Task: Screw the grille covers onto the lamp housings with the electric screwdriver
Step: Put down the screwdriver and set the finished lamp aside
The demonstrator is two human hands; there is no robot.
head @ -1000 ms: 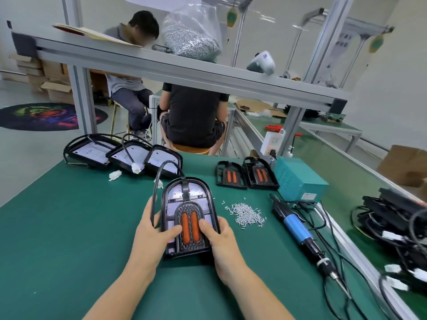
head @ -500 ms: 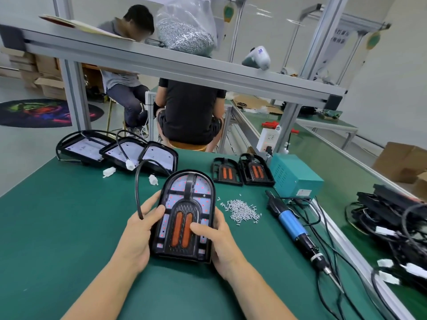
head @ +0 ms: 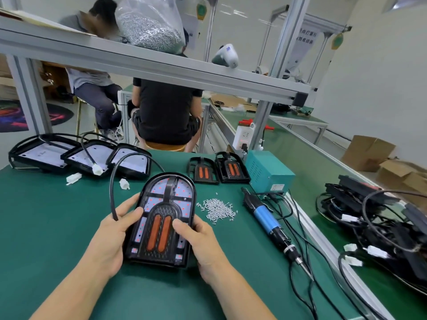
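1. The green table (head: 57,227) fills the lower view, with an aluminium frame (head: 161,65) crossing above its far edge.
2. Two people (head: 166,112) sit beyond the frame with their backs turned; a clear bag (head: 150,24) of small metal parts rests on the frame.
3. A heap of black lamps (head: 381,222) with cables and white plugs lies at the right, past the table's edge rail.
4. Three open housings (head: 85,155) sit in a row at the far left of the table, white boards showing, overlapping at their edges.
5. A teal box (head: 268,172) stands at the far right of the table.
6. The lamp (head: 161,222) being worked on lies flat at the table's centre, rounded end away, its grille (head: 161,232) with two orange strips seated on top.
7. The left hand (head: 111,241) holds the lamp's left edge, thumb lying over the grille, fingers curled beside the black cable (head: 115,181).
8. The right hand (head: 203,241) grips the right edge, thumb pressed on the grille beside the orange strips; its fingers are hidden under the lamp.
9. Two spare grilles (head: 217,169) lie side by side just left of the box.
10. The screwdriver (head: 268,218), blue-bodied, lies on the table right of the lamp, tip toward the near side, untouched.
11. A pile of screws (head: 217,209) sits between the lamp and the screwdriver.
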